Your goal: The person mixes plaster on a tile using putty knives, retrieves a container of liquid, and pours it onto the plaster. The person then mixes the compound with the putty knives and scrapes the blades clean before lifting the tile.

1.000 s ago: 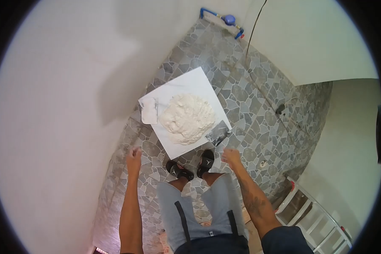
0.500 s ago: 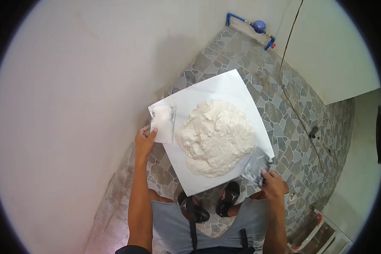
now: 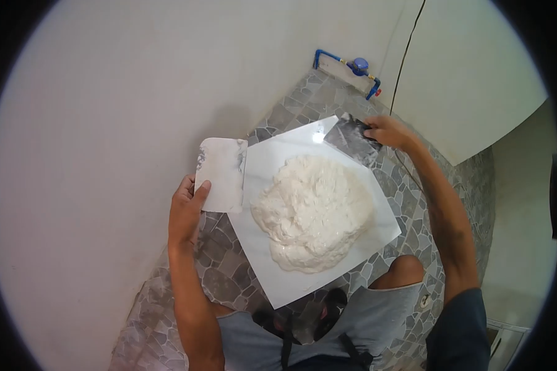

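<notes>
My left hand (image 3: 189,207) grips a flat white plastering board (image 3: 223,176), thumb on top, its edges smeared with grey and white. It is raised at the left edge of a square white board (image 3: 272,290). A large wet mound of white putty (image 3: 315,213) lies in the middle of that board. At the far right corner, my right hand (image 3: 390,133) is closed around the dark handle of a wide metal putty knife (image 3: 353,141). The blade is streaked with white and lies over the board's upper edge; whether it touches cannot be told.
A pale wall (image 3: 105,154) rises close on the left. Stone-patterned floor tiles (image 3: 226,247) surround the board. Blue pipes with a water meter (image 3: 359,66) run along the far wall, with a dark cable (image 3: 408,43) beside them. My feet and knees are at the board's near edge.
My right hand has swung the putty knife from the board's near right corner up to its far corner. My left hand has lifted the plastering board slightly up and left.
</notes>
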A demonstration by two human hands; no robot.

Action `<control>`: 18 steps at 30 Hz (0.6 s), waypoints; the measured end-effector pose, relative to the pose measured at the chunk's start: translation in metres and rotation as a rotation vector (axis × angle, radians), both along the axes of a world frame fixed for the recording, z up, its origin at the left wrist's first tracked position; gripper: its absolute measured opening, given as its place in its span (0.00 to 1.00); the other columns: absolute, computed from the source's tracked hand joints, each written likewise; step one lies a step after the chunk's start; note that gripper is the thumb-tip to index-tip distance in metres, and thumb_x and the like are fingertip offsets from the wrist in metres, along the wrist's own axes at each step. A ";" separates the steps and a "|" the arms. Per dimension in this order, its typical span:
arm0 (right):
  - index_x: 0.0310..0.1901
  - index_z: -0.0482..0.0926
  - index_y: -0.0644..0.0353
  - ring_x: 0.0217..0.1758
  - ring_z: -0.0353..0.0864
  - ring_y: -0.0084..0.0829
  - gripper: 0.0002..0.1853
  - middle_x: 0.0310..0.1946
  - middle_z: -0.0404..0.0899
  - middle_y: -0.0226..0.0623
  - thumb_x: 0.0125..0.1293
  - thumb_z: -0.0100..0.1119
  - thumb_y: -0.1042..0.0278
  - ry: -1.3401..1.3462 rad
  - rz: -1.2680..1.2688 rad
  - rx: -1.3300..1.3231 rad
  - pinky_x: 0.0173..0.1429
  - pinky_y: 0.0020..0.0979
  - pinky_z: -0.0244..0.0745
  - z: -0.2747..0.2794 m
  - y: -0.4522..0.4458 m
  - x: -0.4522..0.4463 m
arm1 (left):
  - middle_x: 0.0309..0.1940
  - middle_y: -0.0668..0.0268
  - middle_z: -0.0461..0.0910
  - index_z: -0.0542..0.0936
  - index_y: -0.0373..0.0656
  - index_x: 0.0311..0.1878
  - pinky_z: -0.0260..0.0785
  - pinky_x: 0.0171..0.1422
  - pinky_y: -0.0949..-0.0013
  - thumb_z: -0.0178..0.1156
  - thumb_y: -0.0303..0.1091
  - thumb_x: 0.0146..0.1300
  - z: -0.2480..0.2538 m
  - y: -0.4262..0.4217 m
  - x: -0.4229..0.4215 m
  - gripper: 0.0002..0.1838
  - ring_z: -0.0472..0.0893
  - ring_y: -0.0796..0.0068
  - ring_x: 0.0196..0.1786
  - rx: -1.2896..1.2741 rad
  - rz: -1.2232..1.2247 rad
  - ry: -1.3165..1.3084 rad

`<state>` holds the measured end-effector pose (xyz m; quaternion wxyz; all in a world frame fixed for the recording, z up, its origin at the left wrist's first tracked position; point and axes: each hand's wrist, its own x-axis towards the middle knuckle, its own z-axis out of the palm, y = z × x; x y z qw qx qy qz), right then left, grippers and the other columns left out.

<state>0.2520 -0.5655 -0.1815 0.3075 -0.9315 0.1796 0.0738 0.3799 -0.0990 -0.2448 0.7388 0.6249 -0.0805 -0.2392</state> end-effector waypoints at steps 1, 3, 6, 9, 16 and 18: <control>0.46 0.82 0.65 0.37 0.76 0.26 0.11 0.31 0.81 0.33 0.65 0.60 0.71 0.026 0.040 0.035 0.45 0.34 0.72 -0.005 -0.011 0.017 | 0.49 0.63 0.83 0.75 0.36 0.58 0.73 0.58 0.73 0.60 0.30 0.73 0.005 -0.002 -0.004 0.15 0.82 0.79 0.50 -0.076 0.023 0.045; 0.47 0.82 0.64 0.39 0.78 0.28 0.12 0.33 0.83 0.35 0.64 0.61 0.70 0.058 0.052 -0.030 0.46 0.34 0.73 -0.014 -0.009 0.039 | 0.51 0.62 0.82 0.74 0.36 0.60 0.74 0.59 0.72 0.60 0.29 0.73 0.007 0.006 -0.009 0.16 0.82 0.77 0.51 -0.146 0.026 0.103; 0.49 0.83 0.63 0.42 0.80 0.30 0.14 0.37 0.86 0.37 0.62 0.63 0.69 0.153 0.159 -0.184 0.49 0.35 0.74 -0.048 -0.019 0.079 | 0.54 0.60 0.81 0.72 0.35 0.61 0.75 0.60 0.72 0.59 0.29 0.73 0.002 0.003 -0.006 0.17 0.82 0.75 0.53 -0.187 0.006 0.103; 0.50 0.83 0.62 0.43 0.81 0.32 0.15 0.39 0.86 0.38 0.61 0.64 0.69 0.177 0.360 -0.216 0.50 0.36 0.74 -0.061 0.029 0.103 | 0.56 0.59 0.80 0.71 0.34 0.62 0.75 0.61 0.70 0.58 0.29 0.73 0.019 0.005 -0.022 0.18 0.82 0.73 0.55 -0.200 0.040 0.085; 0.50 0.84 0.57 0.42 0.83 0.43 0.16 0.38 0.86 0.45 0.59 0.65 0.70 0.202 0.658 -0.133 0.48 0.40 0.75 -0.020 0.081 0.104 | 0.54 0.58 0.79 0.70 0.32 0.64 0.76 0.58 0.65 0.54 0.31 0.72 0.026 -0.006 -0.021 0.20 0.81 0.71 0.56 -0.172 0.116 0.131; 0.50 0.83 0.58 0.44 0.83 0.47 0.15 0.39 0.86 0.46 0.59 0.64 0.71 0.195 0.704 -0.215 0.49 0.42 0.75 -0.001 0.105 0.081 | 0.52 0.58 0.79 0.70 0.32 0.64 0.76 0.57 0.66 0.54 0.31 0.72 0.020 -0.006 -0.017 0.20 0.81 0.71 0.55 -0.192 0.140 0.127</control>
